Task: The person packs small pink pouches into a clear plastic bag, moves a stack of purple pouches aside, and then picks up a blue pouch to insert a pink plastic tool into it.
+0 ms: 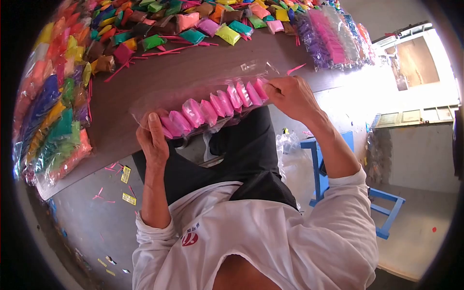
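A long clear plastic bag (145, 104) spans the space between my hands at the table's near edge, above my lap. Inside it stands a row of small pink packets (209, 112), side by side and slightly tilted. My left hand (153, 139) grips the bag's left end, thumb on top. At the other end my right hand (294, 97) pinches the bag beside the last packet, fingers curled in. A loose flap of the clear film lies past the packets on the tabletop.
Colourful small packets (227, 35) and pink sticks are heaped along the back of the brown table (116, 130). Filled bags (53, 121) pile up at left; more bags (333, 38) stand at back right. A blue stool (316, 164) is at my right. Yellow labels (126, 175) litter the floor.
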{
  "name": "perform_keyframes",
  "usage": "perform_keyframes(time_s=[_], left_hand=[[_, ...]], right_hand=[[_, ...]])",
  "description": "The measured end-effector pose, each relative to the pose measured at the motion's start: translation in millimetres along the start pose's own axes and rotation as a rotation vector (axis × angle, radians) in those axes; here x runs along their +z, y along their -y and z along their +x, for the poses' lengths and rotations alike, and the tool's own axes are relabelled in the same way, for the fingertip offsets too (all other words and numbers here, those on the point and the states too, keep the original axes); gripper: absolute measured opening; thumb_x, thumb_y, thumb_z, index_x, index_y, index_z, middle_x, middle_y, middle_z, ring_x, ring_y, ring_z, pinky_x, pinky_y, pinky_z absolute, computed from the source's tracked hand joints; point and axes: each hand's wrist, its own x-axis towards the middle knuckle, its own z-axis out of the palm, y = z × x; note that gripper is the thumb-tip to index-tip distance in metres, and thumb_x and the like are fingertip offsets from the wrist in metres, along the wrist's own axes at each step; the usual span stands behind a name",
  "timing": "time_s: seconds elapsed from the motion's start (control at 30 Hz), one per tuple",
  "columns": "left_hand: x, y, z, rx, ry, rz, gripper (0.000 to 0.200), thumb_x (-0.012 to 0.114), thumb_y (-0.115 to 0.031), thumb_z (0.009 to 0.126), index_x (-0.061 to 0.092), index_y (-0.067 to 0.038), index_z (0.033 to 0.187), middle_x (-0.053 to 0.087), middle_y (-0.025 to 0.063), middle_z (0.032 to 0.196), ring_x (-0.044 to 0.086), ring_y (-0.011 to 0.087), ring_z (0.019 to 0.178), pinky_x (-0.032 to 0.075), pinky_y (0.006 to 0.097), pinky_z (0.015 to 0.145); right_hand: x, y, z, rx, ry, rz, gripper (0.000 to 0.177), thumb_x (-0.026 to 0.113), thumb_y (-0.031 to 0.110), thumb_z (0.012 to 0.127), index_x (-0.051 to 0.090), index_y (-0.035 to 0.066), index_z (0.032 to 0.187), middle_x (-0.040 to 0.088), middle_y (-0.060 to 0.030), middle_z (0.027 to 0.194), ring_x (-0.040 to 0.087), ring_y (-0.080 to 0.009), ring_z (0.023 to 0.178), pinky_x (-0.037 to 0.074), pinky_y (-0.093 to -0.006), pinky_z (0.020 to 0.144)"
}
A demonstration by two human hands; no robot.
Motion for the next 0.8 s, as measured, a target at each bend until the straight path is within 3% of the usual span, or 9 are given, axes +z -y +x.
perform_keyframes(time_s=[0.07, 0.17, 0.27, 0.37, 0.47, 0.57, 0.67, 0.77, 0.8], left_hand=[[1, -2, 1, 0.014, -0.003, 0.012, 0.045, 0.039, -0.034, 0.104, 0.062, 0.001, 0.086, 0.056, 0.0034, 0.077, 0.048, 0.0125, 0.073, 0.039, 0.0286, 0.067], [0, -2, 2, 0.022, 0.002, 0.028, 0.045, 0.038, -0.034, 0.104, 0.061, 0.001, 0.086, 0.055, 0.0031, 0.076, 0.047, 0.0126, 0.072, 0.039, 0.0288, 0.066], [-1, -2, 1, 0.005, 0.007, 0.026, 0.045, 0.039, -0.035, 0.104, 0.061, 0.001, 0.087, 0.055, 0.0031, 0.077, 0.048, 0.0129, 0.073, 0.039, 0.0288, 0.067], [1, -2, 1, 0.004, 0.001, 0.023, 0.044, 0.039, -0.034, 0.104, 0.061, 0.0, 0.088, 0.056, 0.0031, 0.079, 0.048, 0.0129, 0.074, 0.039, 0.0283, 0.069], [1, 3, 1, 0.015, -0.013, 0.022, 0.043, 0.039, -0.033, 0.104, 0.061, 0.0, 0.089, 0.057, 0.0032, 0.081, 0.049, 0.0126, 0.077, 0.04, 0.0276, 0.071], [-1, 7, 0, -0.014, -0.002, 0.006, 0.042, 0.039, -0.033, 0.104, 0.061, 0.0, 0.09, 0.058, 0.0031, 0.083, 0.049, 0.0124, 0.077, 0.04, 0.0274, 0.072], [-3, 6, 1, -0.021, 0.024, 0.02, 0.041, 0.039, -0.032, 0.104, 0.061, 0.0, 0.091, 0.058, 0.0027, 0.082, 0.048, 0.0122, 0.077, 0.04, 0.0276, 0.072], [-1, 3, 1, -0.015, 0.025, 0.035, 0.041, 0.039, -0.032, 0.104, 0.061, 0.0, 0.09, 0.058, 0.002, 0.081, 0.047, 0.0117, 0.075, 0.039, 0.0276, 0.07], [-2, 3, 0, -0.027, 0.022, 0.04, 0.042, 0.039, -0.032, 0.104, 0.061, 0.0, 0.09, 0.058, 0.0018, 0.081, 0.047, 0.0115, 0.075, 0.039, 0.0276, 0.069]], right_hand=[[-10, 6, -3, -0.003, -0.043, 0.051, 0.025, 0.064, 0.023, 0.083, 0.061, 0.004, 0.068, 0.058, -0.0164, 0.06, 0.057, -0.0398, 0.058, 0.047, -0.0475, 0.059], [-21, 13, -9, -0.004, -0.185, 0.269, 0.022, 0.072, 0.022, 0.081, 0.066, 0.001, 0.083, 0.062, -0.0114, 0.066, 0.055, -0.0236, 0.056, 0.048, -0.0358, 0.059], [-26, 16, -2, -0.301, -0.48, -0.004, 0.032, 0.077, 0.021, 0.078, 0.067, 0.001, 0.1, 0.068, -0.01, 0.084, 0.063, -0.0209, 0.07, 0.052, -0.033, 0.068], [-19, 20, 11, -0.456, -0.568, -0.215, 0.041, 0.078, 0.021, 0.078, 0.065, 0.003, 0.111, 0.068, -0.0127, 0.098, 0.066, -0.0221, 0.083, 0.053, -0.0311, 0.075], [-6, 4, 21, -0.262, -0.225, 0.187, 0.036, 0.078, 0.02, 0.08, 0.067, 0.003, 0.109, 0.07, -0.0103, 0.096, 0.067, -0.0185, 0.083, 0.053, -0.0282, 0.077], [-5, -8, 34, -0.082, -0.079, 0.486, 0.029, 0.075, 0.02, 0.084, 0.069, 0.002, 0.106, 0.071, -0.0075, 0.092, 0.066, -0.0112, 0.083, 0.052, -0.0269, 0.076], [-17, -21, 42, -0.055, -0.017, 0.46, 0.024, 0.073, 0.018, 0.087, 0.069, 0.001, 0.103, 0.072, -0.005, 0.087, 0.063, -0.0057, 0.084, 0.052, -0.0249, 0.075], [-23, -21, 39, -0.008, -0.053, 0.476, 0.021, 0.073, 0.012, 0.084, 0.069, 0.002, 0.101, 0.071, -0.0062, 0.089, 0.066, -0.0118, 0.085, 0.052, -0.0275, 0.075], [-21, -16, 36, -0.146, -0.27, 0.344, 0.021, 0.074, 0.012, 0.082, 0.07, 0.003, 0.1, 0.07, -0.0065, 0.091, 0.066, -0.0151, 0.086, 0.052, -0.0292, 0.076]])
